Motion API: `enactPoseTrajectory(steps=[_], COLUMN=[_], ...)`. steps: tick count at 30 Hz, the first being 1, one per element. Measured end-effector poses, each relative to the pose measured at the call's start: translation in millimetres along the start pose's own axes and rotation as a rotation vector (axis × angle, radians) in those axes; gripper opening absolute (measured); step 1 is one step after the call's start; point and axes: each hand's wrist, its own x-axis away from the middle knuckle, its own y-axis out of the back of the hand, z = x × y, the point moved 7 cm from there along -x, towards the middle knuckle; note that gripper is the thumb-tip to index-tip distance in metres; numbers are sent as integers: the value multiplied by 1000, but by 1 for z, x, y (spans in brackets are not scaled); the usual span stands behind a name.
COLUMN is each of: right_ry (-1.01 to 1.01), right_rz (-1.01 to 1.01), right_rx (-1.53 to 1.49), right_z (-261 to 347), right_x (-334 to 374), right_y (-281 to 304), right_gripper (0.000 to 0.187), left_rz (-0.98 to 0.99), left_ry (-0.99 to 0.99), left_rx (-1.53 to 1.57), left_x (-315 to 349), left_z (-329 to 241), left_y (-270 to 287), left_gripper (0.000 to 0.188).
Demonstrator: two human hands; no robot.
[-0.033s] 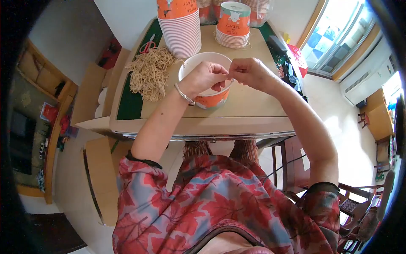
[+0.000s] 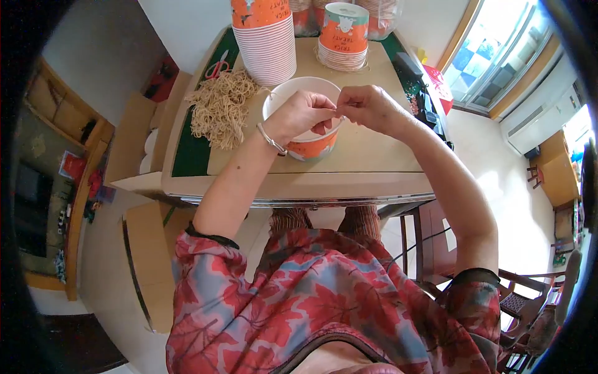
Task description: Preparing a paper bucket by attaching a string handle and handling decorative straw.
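Note:
A paper bucket [image 2: 313,149], white inside with an orange and green printed wall, stands upright on the cardboard-covered table in front of me. Above its opening, my left hand [image 2: 304,115] has thumb and fingers pinched. Its fingertips meet those of my right hand [image 2: 374,112], which is closed too, at the bucket's right rim. Whatever lies between the fingertips is too small to make out. A short bit of beige cord [image 2: 268,91] shows at the bucket's left rim. Left of the bucket lies a loose heap of beige cords [image 2: 221,109].
Behind the bucket rises a tall stack of nested buckets [image 2: 266,53]. A shorter upside-down stack [image 2: 342,40] stands farther right. Red-handled scissors [image 2: 217,67] lie by the cord heap. An open cardboard box [image 2: 140,134] stands left of the table, and dark objects [image 2: 427,115] line its right edge.

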Motion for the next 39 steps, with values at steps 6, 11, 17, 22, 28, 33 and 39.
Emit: enactPoseTrajectory(steps=[6, 11, 17, 22, 28, 33, 39], right_ry=[92, 77, 59, 91, 63, 44, 10], right_rz=[13, 22, -17, -50, -81, -62, -32], right_rx=[-4, 33, 4, 5, 36, 33, 39], right_z=[5, 6, 3, -3, -5, -5, -3], right_x=[0, 0, -2, -3, -2, -4, -2], right_y=[-3, -3, -1, 2, 2, 2, 1], right_gripper=[11, 11, 14, 20, 20, 20, 18], left_rz=[24, 32, 54, 66, 54, 66, 74], left_ry=[7, 23, 57, 68, 32, 37, 48], left_rx=[68, 79, 124, 189, 168, 114, 96], left_x=[-2, 0, 0, -1, 1, 1, 1], left_z=[4, 5, 8, 8, 6, 5, 4], left_y=[1, 4, 5, 3, 2, 4, 4], left_gripper=[14, 16, 19, 19, 15, 19, 20])
